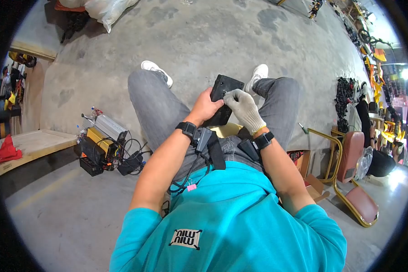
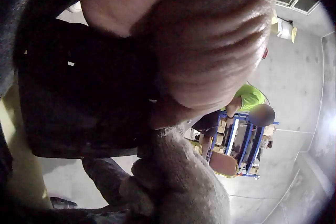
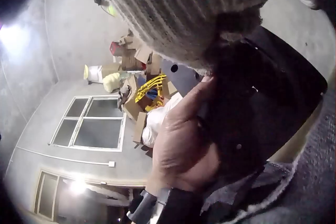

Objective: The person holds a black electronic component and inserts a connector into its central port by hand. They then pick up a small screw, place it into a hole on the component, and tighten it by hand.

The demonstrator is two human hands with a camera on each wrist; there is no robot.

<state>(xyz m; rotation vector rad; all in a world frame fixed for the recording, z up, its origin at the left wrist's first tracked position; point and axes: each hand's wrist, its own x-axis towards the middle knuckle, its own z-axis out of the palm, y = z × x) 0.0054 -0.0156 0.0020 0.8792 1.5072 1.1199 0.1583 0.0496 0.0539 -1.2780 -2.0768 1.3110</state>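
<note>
At the left, the bare left hand (image 1: 205,109) is clamped on the case (image 1: 231,84) at its left long edge, with the thumb laid over the face. The case is held between the legs (image 1: 279,97), above a yellow surface (image 1: 229,130); contact with that surface cannot be told. A stiff, moderately light shell is suggested by the flat face and crisp corners. Slip is to be expected on the dark faces; grip is best taken at the opposite long edges, and pressure at mid-face is best avoided. At the right, the gloved right hand (image 1: 244,109) is bunched against the face, fingers curled; whether a small part is pinched cannot be told.
</note>
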